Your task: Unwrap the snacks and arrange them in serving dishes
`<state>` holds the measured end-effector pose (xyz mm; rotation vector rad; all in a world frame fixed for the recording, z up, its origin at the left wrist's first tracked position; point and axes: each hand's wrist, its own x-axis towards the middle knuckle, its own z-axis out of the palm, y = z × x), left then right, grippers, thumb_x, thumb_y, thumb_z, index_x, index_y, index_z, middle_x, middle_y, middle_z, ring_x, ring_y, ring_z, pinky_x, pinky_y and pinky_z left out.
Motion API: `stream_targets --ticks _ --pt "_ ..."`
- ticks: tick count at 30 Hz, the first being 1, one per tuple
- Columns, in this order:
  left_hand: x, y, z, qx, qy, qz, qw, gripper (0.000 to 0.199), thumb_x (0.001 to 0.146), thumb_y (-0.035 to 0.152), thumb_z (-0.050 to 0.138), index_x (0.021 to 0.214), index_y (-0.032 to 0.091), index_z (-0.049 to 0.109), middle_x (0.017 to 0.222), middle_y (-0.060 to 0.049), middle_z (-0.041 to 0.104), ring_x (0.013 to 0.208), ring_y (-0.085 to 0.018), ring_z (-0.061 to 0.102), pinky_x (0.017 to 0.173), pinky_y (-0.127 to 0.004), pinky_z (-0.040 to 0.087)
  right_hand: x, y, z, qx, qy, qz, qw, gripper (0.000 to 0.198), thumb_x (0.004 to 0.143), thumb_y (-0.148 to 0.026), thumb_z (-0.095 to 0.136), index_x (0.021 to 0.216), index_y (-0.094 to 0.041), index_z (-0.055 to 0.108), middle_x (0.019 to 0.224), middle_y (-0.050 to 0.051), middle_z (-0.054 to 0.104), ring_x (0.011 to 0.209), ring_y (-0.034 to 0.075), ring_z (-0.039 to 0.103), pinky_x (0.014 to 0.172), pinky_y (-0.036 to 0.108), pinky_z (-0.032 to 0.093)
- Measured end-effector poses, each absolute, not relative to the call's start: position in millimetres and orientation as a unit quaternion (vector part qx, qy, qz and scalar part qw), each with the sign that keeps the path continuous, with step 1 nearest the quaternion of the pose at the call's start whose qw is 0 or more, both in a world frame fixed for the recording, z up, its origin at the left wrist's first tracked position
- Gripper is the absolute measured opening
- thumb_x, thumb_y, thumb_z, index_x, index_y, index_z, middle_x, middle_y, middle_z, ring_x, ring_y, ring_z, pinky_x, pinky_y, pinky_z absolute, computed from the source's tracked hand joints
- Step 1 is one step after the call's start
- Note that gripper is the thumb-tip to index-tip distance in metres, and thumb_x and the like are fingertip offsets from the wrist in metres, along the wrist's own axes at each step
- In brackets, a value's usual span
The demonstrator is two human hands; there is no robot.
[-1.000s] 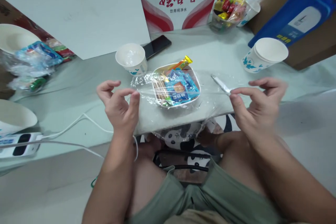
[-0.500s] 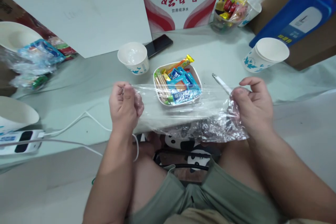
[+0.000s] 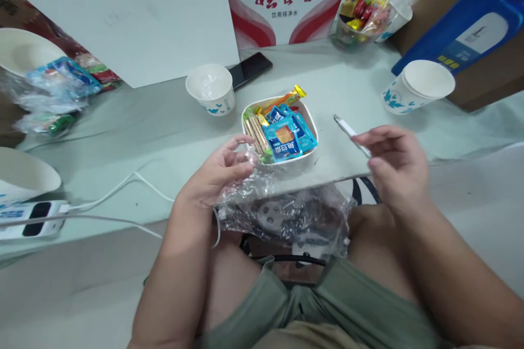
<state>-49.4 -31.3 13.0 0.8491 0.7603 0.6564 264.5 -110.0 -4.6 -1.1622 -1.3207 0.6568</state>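
Note:
My left hand (image 3: 219,172) pinches a crumpled sheet of clear plastic wrap (image 3: 286,215) between thumb and fingers. The wrap hangs down past the table edge, over my lap. Just beyond that hand sits a white bowl (image 3: 314,132) holding blue snack packets (image 3: 286,139), wrapped sticks (image 3: 256,133) and a yellow-orange packet (image 3: 289,98). My right hand (image 3: 399,166) is raised with fingers apart and free of the wrap. A slim white utility knife (image 3: 346,130) lies by its fingertips, partly hidden; contact between them is unclear.
Behind the bowl stand a paper cup (image 3: 213,103) and a black phone (image 3: 254,68). Stacked paper cups (image 3: 426,87) are at right, a candy bowl (image 3: 356,24) at the back. A power strip (image 3: 33,221) with white cables (image 3: 155,191) lies left. Boxes (image 3: 286,5) line the rear.
The right hand has let go of the wrap, which was stretched between both hands. The wrap now droops from the left hand, which has moved right toward the bowl.

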Motion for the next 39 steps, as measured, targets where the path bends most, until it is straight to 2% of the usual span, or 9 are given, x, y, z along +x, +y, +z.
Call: stream_targets --ticks 5,9,12,17,20,24,29,35,39 --pt "-33.7 -37.7 6.3 0.447 0.237 0.181 0.843 0.055 0.072 0.022 0.089 0.116 0.021 0.055 0.076 0.003 0.063 0.052 -0.005 0.052 0.042 -0.015 0.032 213.4 -119.2 5.6 -0.455 -0.627 0.52 0.36 0.07 0.079 -0.036 0.083 0.14 -0.027 0.051 0.127 0.011 0.072 0.118 0.025 0.07 0.1 0.043 0.058" --pt "-34.7 -36.9 3.6 0.424 0.222 0.211 0.852 0.057 0.071 0.03 0.092 0.118 0.022 0.061 0.081 0.0 0.069 0.054 -0.006 0.057 0.045 -0.015 0.04 193.0 -117.4 12.8 -0.461 -0.58 0.625 0.247 0.013 0.086 -0.03 0.069 0.094 -0.02 0.064 0.067 -0.002 0.066 0.059 0.013 0.063 0.055 0.025 0.05" --pt "-36.8 -34.3 1.4 0.358 0.246 0.333 0.837 0.065 0.071 0.059 0.086 0.118 0.019 0.067 0.102 -0.008 0.076 0.083 -0.017 0.074 0.071 -0.025 0.059 197.3 -113.0 17.6 -0.467 -0.51 0.647 0.32 0.025 0.086 -0.04 0.072 0.08 -0.021 0.057 0.06 -0.004 0.062 0.049 0.01 0.058 0.048 0.023 0.047" --pt "-25.5 -39.7 -3.1 0.359 0.207 0.279 0.866 0.091 0.065 0.081 0.077 0.128 0.016 0.067 0.132 -0.017 0.073 0.127 -0.036 0.068 0.102 -0.043 0.058 204.8 -109.4 16.0 -0.498 -0.427 0.587 0.475 0.045 0.082 -0.063 0.075 0.083 -0.024 0.052 0.064 -0.003 0.067 0.049 0.012 0.063 0.05 0.025 0.055" --pt "-14.6 -45.9 -3.6 0.415 0.244 0.214 0.85 0.061 0.07 0.051 0.09 0.117 0.017 0.072 0.118 -0.014 0.079 0.108 -0.028 0.077 0.089 -0.033 0.062 203.2 -111.6 13.3 -0.517 -0.441 0.542 0.494 0.045 0.084 -0.065 0.073 0.085 -0.025 0.052 0.063 -0.003 0.067 0.051 0.013 0.064 0.052 0.027 0.058" --pt "-12.7 -48.0 -1.5 0.473 0.352 0.219 0.778 0.02 0.086 0.031 0.077 0.098 0.016 0.072 0.079 -0.005 0.08 0.067 -0.014 0.077 0.059 -0.019 0.057 205.1 -116.1 11.5 -0.529 -0.483 0.534 0.449 0.038 0.091 -0.059 0.068 0.103 -0.024 0.058 0.066 -0.002 0.07 0.054 0.014 0.068 0.055 0.027 0.06" --pt "-24.4 -46.8 -0.2 0.463 0.335 0.269 0.775 0.018 0.089 0.033 0.069 0.101 0.02 0.07 0.058 0.001 0.072 0.046 -0.015 0.068 0.043 -0.02 0.05 212.6 -118.6 8.5 -0.508 -0.526 0.484 0.481 0.027 0.101 -0.05 0.058 0.113 -0.026 0.064 0.065 -0.005 0.065 0.049 0.011 0.062 0.051 0.025 0.055" --pt "-26.5 -41.9 -0.6 0.455 0.285 0.328 0.777 0.01 0.076 0.026 0.074 0.073 0.017 0.076 0.063 -0.003 0.073 0.053 -0.015 0.068 0.051 -0.023 0.052 233.5 -118.0 17.4 -0.417 -0.677 0.383 0.471 0.029 0.101 -0.043 0.057 0.086 -0.029 0.078 0.087 0.004 0.073 0.074 0.016 0.069 0.069 0.03 0.057" --pt "-26.1 -35.7 -4.1 0.479 0.312 0.317 0.757 0.037 0.077 0.05 0.069 0.071 0.015 0.08 0.068 -0.009 0.074 0.062 -0.018 0.068 0.06 -0.03 0.053 245.4 -116.1 20.7 -0.379 -0.739 0.389 0.398 0.042 0.101 -0.053 0.046 0.112 -0.03 0.081 0.113 0.009 0.074 0.096 0.025 0.072 0.086 0.041 0.059"
